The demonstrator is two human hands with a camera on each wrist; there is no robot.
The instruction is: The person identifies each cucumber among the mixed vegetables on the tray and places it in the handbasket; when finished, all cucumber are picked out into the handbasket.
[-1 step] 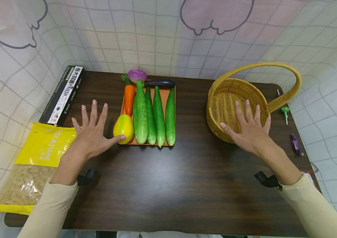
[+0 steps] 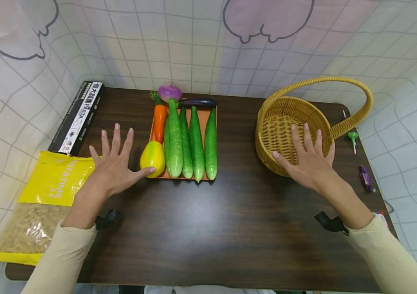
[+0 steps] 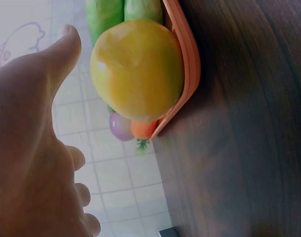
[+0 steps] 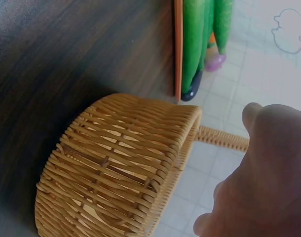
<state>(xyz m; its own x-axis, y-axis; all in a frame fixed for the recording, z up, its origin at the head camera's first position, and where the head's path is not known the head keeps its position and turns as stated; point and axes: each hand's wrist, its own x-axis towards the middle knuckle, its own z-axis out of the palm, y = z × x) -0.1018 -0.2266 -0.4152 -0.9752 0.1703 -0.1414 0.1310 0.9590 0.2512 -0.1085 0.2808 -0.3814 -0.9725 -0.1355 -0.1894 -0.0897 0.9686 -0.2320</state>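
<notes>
My left hand [image 2: 114, 167] hovers with fingers spread left of an orange tray [image 2: 204, 118]. Its thumb overlaps a smooth yellow fruit [image 2: 152, 159] in the head view, but the left wrist view shows a gap between them. On the tray lie several green cucumbers [image 2: 175, 143], a carrot [image 2: 160, 124] and a dark eggplant [image 2: 201, 103]; a round purple vegetable [image 2: 170, 93] sits at its back corner. My right hand [image 2: 309, 163], also spread, is held above the front of a wicker basket [image 4: 111, 163], holding nothing. No vegetables show inside the basket.
At the left lie a black pasta box [image 2: 77, 118] and a yellow pasta bag [image 2: 54, 179], partly behind the left forearm. Along the right edge are a green lollipop [image 2: 353, 136] and a purple-wrapped candy [image 2: 366, 178]. The basket's tall handle [image 2: 366, 98] arches up at the back.
</notes>
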